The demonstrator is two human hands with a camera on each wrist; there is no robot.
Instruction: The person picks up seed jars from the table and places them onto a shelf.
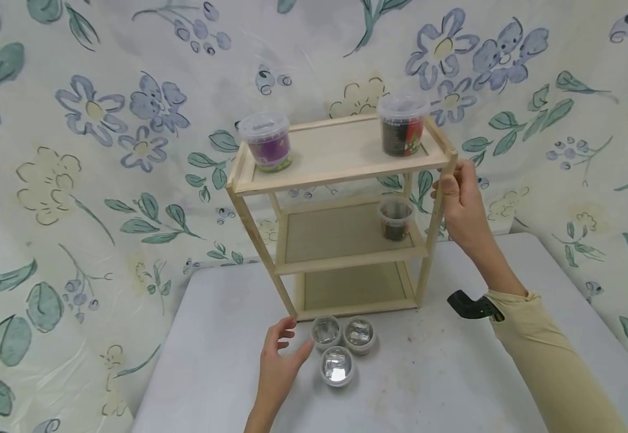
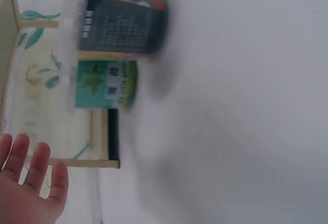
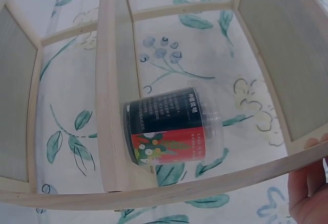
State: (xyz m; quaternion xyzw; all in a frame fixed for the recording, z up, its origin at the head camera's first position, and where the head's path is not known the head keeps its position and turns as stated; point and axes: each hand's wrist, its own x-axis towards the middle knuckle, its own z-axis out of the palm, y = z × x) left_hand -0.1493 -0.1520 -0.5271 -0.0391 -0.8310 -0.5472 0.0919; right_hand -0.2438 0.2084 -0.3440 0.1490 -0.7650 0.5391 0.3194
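A three-tier wooden shelf [image 1: 335, 149] stands on the table. My right hand [image 1: 464, 201] grips its right upright near the top, as the right wrist view also shows with the fingers [image 3: 306, 183] at the wood. My left hand [image 1: 281, 364] reaches beside the shelf's front left foot, fingers spread and holding nothing. Just right of it are three clear-lidded plastic tubs [image 1: 338, 366] in a cluster. The left wrist view shows a dark-labelled tub [image 2: 123, 26] and a green-labelled tub [image 2: 105, 83], with spread fingers [image 2: 38, 167] below them.
On the top tier sit a purple-labelled tub [image 1: 270, 150] at the left and a black-and-red tub [image 1: 402, 135] at the right. Another tub [image 1: 396, 225] stands on the middle tier's right side. A floral curtain [image 1: 97, 270] hangs behind the white table [image 1: 400, 385].
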